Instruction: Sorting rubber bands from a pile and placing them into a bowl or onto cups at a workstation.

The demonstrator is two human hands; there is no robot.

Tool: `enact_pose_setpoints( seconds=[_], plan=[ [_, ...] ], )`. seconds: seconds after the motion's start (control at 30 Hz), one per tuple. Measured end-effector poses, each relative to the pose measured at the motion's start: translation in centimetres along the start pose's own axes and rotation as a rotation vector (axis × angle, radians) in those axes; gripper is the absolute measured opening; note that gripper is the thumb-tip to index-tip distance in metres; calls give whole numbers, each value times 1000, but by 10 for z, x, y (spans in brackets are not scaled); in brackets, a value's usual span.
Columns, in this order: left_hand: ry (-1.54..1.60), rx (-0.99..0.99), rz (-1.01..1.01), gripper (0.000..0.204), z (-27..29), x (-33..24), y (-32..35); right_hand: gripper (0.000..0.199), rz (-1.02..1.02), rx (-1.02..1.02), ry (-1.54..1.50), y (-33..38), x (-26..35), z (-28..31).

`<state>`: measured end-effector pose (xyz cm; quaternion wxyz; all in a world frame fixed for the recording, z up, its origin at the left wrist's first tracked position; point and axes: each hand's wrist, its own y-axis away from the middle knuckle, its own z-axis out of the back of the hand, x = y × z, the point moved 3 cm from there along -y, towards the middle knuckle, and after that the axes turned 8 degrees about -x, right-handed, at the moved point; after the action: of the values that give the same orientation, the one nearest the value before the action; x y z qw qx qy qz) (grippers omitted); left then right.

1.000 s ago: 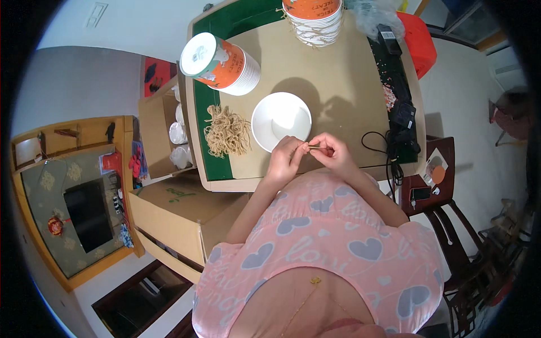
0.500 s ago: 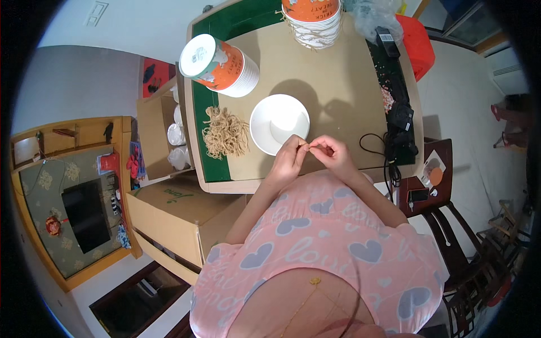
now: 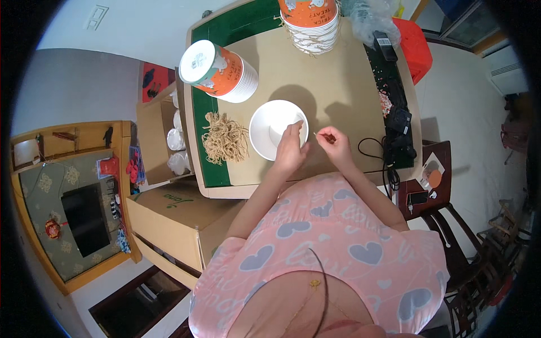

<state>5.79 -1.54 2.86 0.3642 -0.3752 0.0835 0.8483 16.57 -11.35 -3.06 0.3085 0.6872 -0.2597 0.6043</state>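
A white paper bucket (image 3: 265, 135) stands with its mouth up in front of me, its inside showing. My left hand (image 3: 290, 151) is over its right side, fingers stretched out across the rim and the thumb apart; I see nothing held in it. To the right of the bucket, my right hand (image 3: 337, 151) is closed in a pinch. A tiny pale tip shows at its fingertips, too small to name. Left of the bucket lies a loose heap of tan twine pieces (image 3: 224, 138).
A stack of orange and white paper buckets (image 3: 228, 76) lies tilted at the far left. Another stack (image 3: 310, 36), with twine on its sides, stands at the back. Black devices and cables (image 3: 399, 121) line the right edge. Cardboard boxes (image 3: 169, 217) stand left of the table.
My hands, earlier touching at the fingertips by the bucket's near right rim, have parted. The left has gone over the bucket's rim; the right has drawn slightly right. The view has shifted slightly.
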Motion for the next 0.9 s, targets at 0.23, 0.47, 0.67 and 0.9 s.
enact_pose_setpoints(
  seconds=[0.23,0.47,0.67,0.9],
  plan=[
    [248,-3,301,22,26,7,-13,10,124,-29,36,-20,17,-31],
    [403,69,326,31,30,19,-12,12,178,62,188,-23,29,-40],
    [423,133,361,32,32,19,-14,13,188,83,238,-20,35,-40],
    [503,165,331,33,19,22,-9,12,167,81,277,-20,35,-33]
  ],
)
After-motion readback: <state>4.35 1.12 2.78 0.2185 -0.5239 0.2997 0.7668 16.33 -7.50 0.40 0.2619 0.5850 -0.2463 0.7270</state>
